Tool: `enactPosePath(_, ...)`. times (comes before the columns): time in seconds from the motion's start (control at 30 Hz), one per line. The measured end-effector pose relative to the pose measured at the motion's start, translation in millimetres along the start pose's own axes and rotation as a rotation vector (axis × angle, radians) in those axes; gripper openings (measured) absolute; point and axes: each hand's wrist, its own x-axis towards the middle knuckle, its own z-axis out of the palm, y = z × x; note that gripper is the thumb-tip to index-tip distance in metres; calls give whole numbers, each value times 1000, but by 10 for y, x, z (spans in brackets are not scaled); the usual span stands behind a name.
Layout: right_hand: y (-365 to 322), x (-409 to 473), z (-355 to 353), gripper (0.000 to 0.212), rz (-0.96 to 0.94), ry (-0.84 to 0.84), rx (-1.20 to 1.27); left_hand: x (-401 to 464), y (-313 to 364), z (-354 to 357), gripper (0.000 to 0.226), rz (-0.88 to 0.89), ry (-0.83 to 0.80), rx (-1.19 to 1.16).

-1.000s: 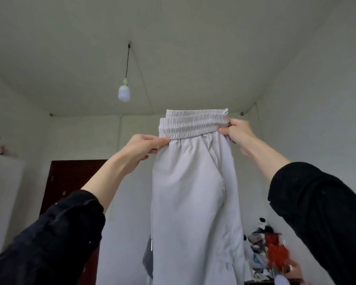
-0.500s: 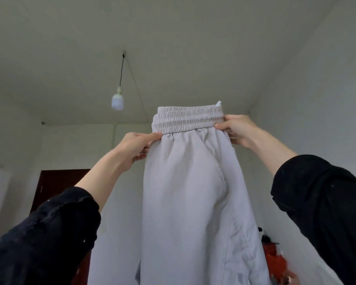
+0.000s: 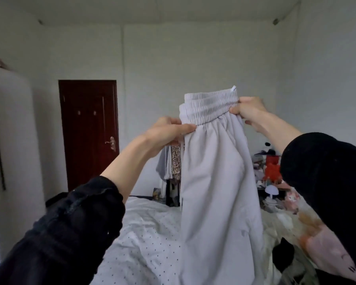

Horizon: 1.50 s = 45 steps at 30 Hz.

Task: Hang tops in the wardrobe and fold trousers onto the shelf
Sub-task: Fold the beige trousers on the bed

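Light grey trousers (image 3: 214,182) with an elastic waistband hang upright in front of me, legs dropping below the frame. My left hand (image 3: 169,132) pinches the left end of the waistband. My right hand (image 3: 249,112) pinches the right end, slightly higher. Both arms wear black sleeves. A white wardrobe (image 3: 10,130) stands at the left edge, its inside hidden.
A bed with a white dotted cover (image 3: 144,229) lies below the trousers. Pink and black clothes (image 3: 325,249) lie on its right side. A dark red door (image 3: 88,132) is at the back left. Hanging garments (image 3: 171,161) and a cluttered table (image 3: 271,182) stand behind.
My view has dropped from the ceiling to the room, and both hands have lowered the trousers while keeping hold of the waistband. The bed and door have come into sight.
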Motion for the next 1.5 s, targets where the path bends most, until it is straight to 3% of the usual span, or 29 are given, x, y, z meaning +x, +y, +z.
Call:
enactPosePath(0.27,918,-392,1162,41,97,-254,18,-497,-1539,-352,28,-324,10,-105)
enactPosePath(0.37,1110,-593,1958,40,112,-372,-32,-821,-2171,-748,45,-405,56,-145)
enactPosePath(0.47,1176,-800,2754,39,110,-466,-51,-1131,-2673,-1204,41,-462,96,-214)
enactPosePath(0.57,1262,-1017,3843,36,114,-561,-80,-1422,-3239,-1881,56,-533,150,-272)
enactPosePath(0.73,1450,-1535,5696,21,137,-659,-115,-1900,-4202,-3008,32,-646,296,-331)
enactPosePath(0.8,1665,-1826,6295,23,133,-724,-158,-2137,-4676,-3324,26,-767,427,-296)
enactPosePath(0.9,2222,-2430,6845,40,122,-938,-342,-2608,-5529,-3498,46,-1083,555,-76)
enactPosePath(1.0,2895,-3044,6790,47,157,-1055,-515,-3032,-6100,-3292,64,-1296,384,85)
enactPosePath(1.1,3476,-3682,6377,45,172,-1043,-690,-3271,-6404,-2930,65,-1311,165,165)
enactPosePath(1.3,4130,-4479,5522,49,225,-1000,-865,-3499,-6726,-2135,65,-1055,-260,405)
enactPosePath(1.43,4412,-4511,4988,47,293,-876,-971,-3411,-6614,-1562,62,-889,-377,492)
enactPosePath(1.5,4556,-4462,4692,42,425,-889,-1053,-3306,-6511,-1324,61,-789,-428,590)
